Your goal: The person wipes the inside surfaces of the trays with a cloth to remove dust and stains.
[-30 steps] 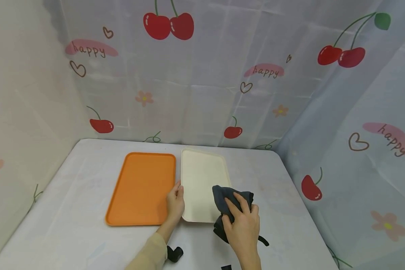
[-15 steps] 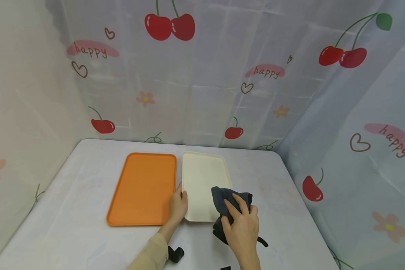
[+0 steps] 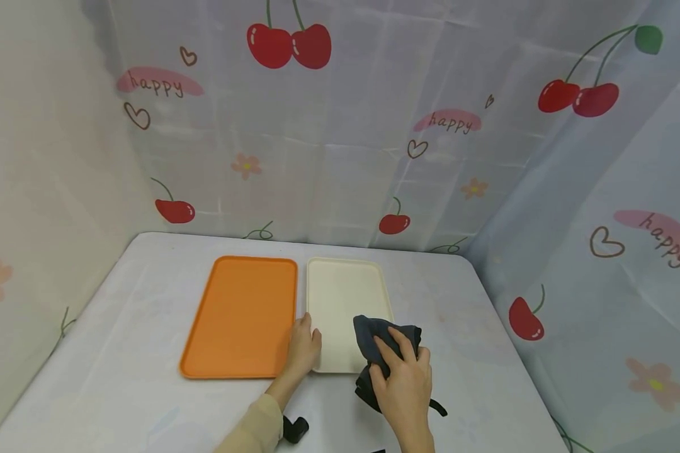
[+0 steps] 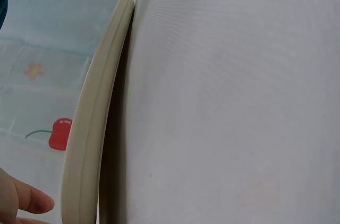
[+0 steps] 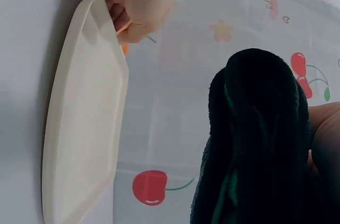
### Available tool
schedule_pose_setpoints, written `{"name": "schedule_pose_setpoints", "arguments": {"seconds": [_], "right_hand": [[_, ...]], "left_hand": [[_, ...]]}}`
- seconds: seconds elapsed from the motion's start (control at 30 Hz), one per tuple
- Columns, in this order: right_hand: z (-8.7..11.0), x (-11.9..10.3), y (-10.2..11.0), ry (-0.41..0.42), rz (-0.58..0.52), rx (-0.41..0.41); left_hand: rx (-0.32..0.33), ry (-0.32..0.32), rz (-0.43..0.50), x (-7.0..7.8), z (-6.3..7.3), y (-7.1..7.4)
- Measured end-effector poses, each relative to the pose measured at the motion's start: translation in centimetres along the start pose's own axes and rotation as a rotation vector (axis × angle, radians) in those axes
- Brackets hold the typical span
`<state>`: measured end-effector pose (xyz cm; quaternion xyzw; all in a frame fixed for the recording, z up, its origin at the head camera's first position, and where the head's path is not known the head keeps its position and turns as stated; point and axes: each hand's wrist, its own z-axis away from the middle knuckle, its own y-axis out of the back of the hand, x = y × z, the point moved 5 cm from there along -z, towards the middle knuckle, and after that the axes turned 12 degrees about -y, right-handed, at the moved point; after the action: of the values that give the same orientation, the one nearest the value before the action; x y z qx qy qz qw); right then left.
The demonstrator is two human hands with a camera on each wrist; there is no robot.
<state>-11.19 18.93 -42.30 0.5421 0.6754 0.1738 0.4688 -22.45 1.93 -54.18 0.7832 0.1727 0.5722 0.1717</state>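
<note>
In the head view, a cream tray (image 3: 348, 296) lies right of an orange tray (image 3: 243, 318). My left hand (image 3: 303, 349) is at the cream tray's near left side, thumb over the inside and fingers along the outer edge. The right wrist view has this hand's curled fingers (image 5: 121, 21) against the tray's rim. A folded dark grey cloth (image 3: 371, 336) is in my right hand (image 3: 403, 380), fingers spread over its top, above the tray's near right corner. The cloth covers that corner.
A white cloth covers the table (image 3: 119, 402). Curtains (image 3: 351, 182) printed with cherries enclose the back and sides. A black device (image 3: 296, 430) sits by my left sleeve (image 3: 255, 428). A black strap (image 3: 439, 408) juts out by my right wrist.
The cream tray's far edge has come lower and now looks more level with the orange tray's. My left hand has moved slightly right and nearer along with it. My right hand still holds the cloth.
</note>
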Motion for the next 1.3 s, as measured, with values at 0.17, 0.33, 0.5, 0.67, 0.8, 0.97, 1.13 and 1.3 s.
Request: {"name": "schedule_pose_setpoints", "arguments": {"seconds": [0.17,0.33,0.5,0.67,0.8,0.97,1.13,1.3], "right_hand": [[0.1,0.1,-0.1,0.003,-0.011,0.013],[0.1,0.3,-0.2,-0.002,-0.019,0.018],[0.1,0.3,-0.4,0.002,-0.023,0.021],[0.1,0.4,-0.4,0.005,-0.028,0.028],[0.1,0.4,-0.4,0.013,-0.032,0.028],[0.0,0.3,-0.4,0.014,-0.038,0.026],[0.0,0.2,-0.5,0.016,-0.044,0.034],[0.0,0.2,-0.5,0.022,-0.048,0.037]], "left_hand": [[0.002,-0.035,-0.011,0.6,0.1,0.3],[0.045,-0.100,-0.011,1.6,0.1,1.1],[0.116,-0.153,0.028,2.4,0.3,3.3],[0.192,-0.158,0.042,2.4,0.2,6.3],[0.219,-0.146,0.023,2.1,0.1,8.7],[0.263,-0.098,-0.025,1.1,0.1,11.9],[0.302,-0.009,-0.043,-0.6,0.2,15.0],[0.327,0.083,-0.063,-2.4,0.7,17.5]]}}
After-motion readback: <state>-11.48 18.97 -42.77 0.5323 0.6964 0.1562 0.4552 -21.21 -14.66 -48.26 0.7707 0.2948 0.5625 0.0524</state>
